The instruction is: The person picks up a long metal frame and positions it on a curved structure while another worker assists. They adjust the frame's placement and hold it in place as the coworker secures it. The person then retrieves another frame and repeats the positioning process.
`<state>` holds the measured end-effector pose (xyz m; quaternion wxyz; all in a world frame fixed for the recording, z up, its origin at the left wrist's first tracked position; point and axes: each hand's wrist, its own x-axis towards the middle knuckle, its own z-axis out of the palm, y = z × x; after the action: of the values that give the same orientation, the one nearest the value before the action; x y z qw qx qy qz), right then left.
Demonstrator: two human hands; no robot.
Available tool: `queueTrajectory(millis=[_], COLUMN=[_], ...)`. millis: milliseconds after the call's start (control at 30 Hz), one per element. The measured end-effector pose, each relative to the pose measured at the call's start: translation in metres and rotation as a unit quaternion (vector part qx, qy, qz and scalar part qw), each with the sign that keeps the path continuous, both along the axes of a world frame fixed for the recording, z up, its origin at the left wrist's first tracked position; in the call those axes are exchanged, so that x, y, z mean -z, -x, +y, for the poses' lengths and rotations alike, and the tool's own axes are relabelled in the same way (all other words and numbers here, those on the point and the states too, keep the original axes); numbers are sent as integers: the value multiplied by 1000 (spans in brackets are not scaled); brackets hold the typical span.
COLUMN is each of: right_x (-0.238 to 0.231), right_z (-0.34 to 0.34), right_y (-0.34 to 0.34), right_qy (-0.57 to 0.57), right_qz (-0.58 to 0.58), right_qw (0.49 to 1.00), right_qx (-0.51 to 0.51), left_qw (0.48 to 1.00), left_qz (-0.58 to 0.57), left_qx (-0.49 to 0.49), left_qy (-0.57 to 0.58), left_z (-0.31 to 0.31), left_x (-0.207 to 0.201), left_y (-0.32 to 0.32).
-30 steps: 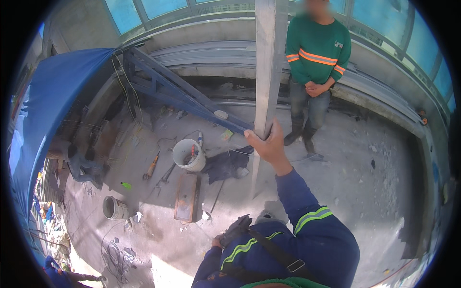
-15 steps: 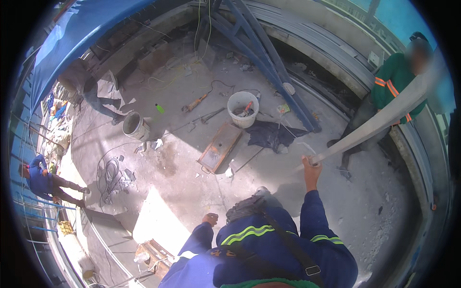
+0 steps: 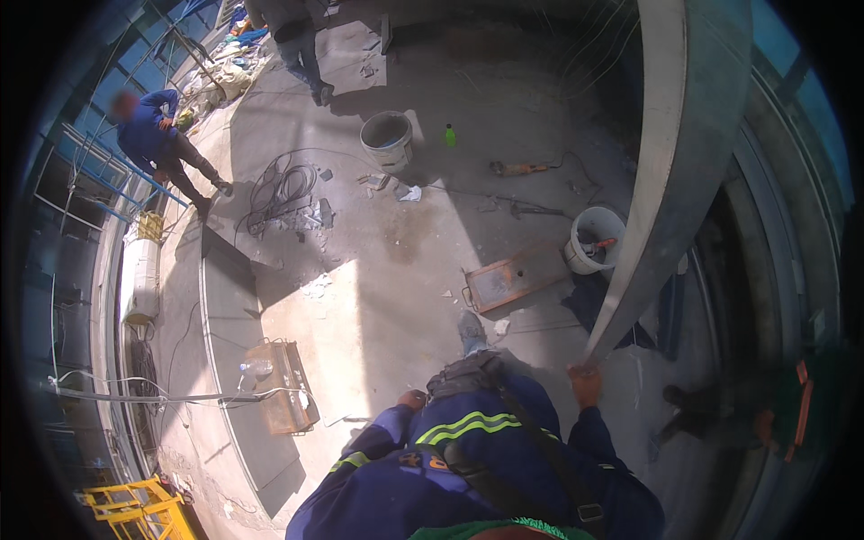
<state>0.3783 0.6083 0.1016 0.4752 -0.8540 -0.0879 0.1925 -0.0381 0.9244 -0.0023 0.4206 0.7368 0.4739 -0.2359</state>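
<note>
A: Right grip status?
B: Right grip [image 3: 586, 385] is holding the low end of the long grey post [image 3: 666, 171], fingers curling onto it. Far side is hiding, so can't tell how fully it's wrapping.
A: Post position?
B: Low end is touching the grip; the rest is running up and rightward, widening toward the view's top edge.
A: Left grip?
B: Left grip [image 3: 414, 399] is hanging just beside the black waist pouch [image 3: 465, 375]. Can't tell how far it's opening or whether it's holding anything.
A: Nearby?
B: Dark cloth [image 3: 585, 304] is lying near the right grip, partly behind the post. White bucket [image 3: 576, 257] is standing beyond, something red showing inside. Rusty metal box [image 3: 522, 275] is lying left of it.
A: Farther out?
B: Orange power tool [image 3: 520, 168], green bottle [image 3: 450, 137] and grey bucket [image 3: 394, 158] are resting on the floor [image 3: 405, 301]. Person in blue [image 3: 147, 133] is standing far left.
</note>
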Motion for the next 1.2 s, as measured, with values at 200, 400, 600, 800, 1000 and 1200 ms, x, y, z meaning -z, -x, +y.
queueTrajectory(millis=[200, 400, 600, 800, 1000, 1200], right_x=[25, 42, 63, 78, 52, 23], right_z=[125, 217, 288, 318, 396, 540], right_y=[-29, -51, -68, -74, -48, -16], right_qy=[216, 239, 293, 353, 416, 382], right_qz=[-11, 38, -16, 33, 43, 96], right_qw=[955, 929, 924, 912, 886, 899], right_qx=[-201, -279, -244, -207, -200, -193], left_qw=[976, 915, 963, 912, 887, 844], left_qz=[-4, -147, -95, -193, -196, -159], left_qx=[-216, -376, -246, -363, -415, -500], left_qy=[19, 1, -63, 1, 46, 115], left_z=[111, 179, 229, 307, 461, 606], left_x=[-42, -63, -61, -31, -16, -28], left_y=[-51, -102, -122, -121, -137, -83])
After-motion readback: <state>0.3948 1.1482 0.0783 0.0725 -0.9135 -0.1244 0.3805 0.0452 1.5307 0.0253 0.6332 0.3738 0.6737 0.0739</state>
